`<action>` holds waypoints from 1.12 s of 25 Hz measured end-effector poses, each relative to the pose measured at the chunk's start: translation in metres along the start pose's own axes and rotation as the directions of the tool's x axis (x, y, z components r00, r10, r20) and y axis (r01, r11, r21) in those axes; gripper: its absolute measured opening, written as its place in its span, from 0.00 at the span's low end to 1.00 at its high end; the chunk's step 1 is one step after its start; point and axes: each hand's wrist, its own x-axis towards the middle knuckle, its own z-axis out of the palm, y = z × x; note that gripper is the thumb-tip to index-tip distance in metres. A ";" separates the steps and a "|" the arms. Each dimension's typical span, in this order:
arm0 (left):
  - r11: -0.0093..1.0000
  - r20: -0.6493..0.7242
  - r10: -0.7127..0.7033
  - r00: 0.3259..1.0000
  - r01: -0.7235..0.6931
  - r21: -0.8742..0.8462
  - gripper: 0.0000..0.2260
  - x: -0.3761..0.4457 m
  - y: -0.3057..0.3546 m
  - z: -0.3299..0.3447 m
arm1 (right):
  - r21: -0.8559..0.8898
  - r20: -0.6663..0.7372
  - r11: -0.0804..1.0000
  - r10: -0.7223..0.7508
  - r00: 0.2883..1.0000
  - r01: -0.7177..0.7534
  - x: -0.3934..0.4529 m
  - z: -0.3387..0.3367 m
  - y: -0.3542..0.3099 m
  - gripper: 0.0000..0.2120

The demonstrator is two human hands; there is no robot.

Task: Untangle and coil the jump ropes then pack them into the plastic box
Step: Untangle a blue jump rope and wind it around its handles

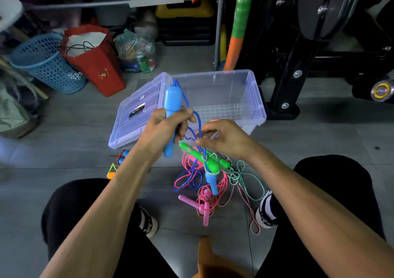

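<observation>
A: What is hard to make out?

B: The tangle (210, 171) between the person's knees. Blue, pink, green-and-white and red-and-white cords cross so thickly that which cord joins which handle cannot be told. The right hand (226, 139) covers part of the blue cord (197, 126), and the left forearm hides most of the small orange and blue pieces (118, 164) near the lid.

A: And the grips?

B: The left hand (164, 128) is wrapped around a smooth blue handle (171, 115), held upright, its top standing in front of the plastic box (253, 92). The right hand pinches the blue cord between thumb and forefinger, the other fingers loosely curled — just above a bright green handle (210, 163).

A: Where is there room?

B: The clear plastic box sits on the far side of the tangle, open, its ribbed floor bare. Its lid (136, 115) leans at the left edge. Grey floor tiles (74, 128) lie open to the near left; on the far side, a perforated blue basket (45, 62), a red paper bag (96, 62) and black equipment (298, 64) crowd the space.

A: Textures?

B: The pink handles (199, 206) look like glossy plastic — the striped cords are braided, the blue and pink ones thin and slick.
</observation>
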 end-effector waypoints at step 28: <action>0.987 -0.081 -0.119 0.990 0.109 -0.116 0.11 0.011 -0.012 0.017 | -0.199 0.040 0.978 0.064 0.997 -0.055 -0.008 -0.025 0.009 0.10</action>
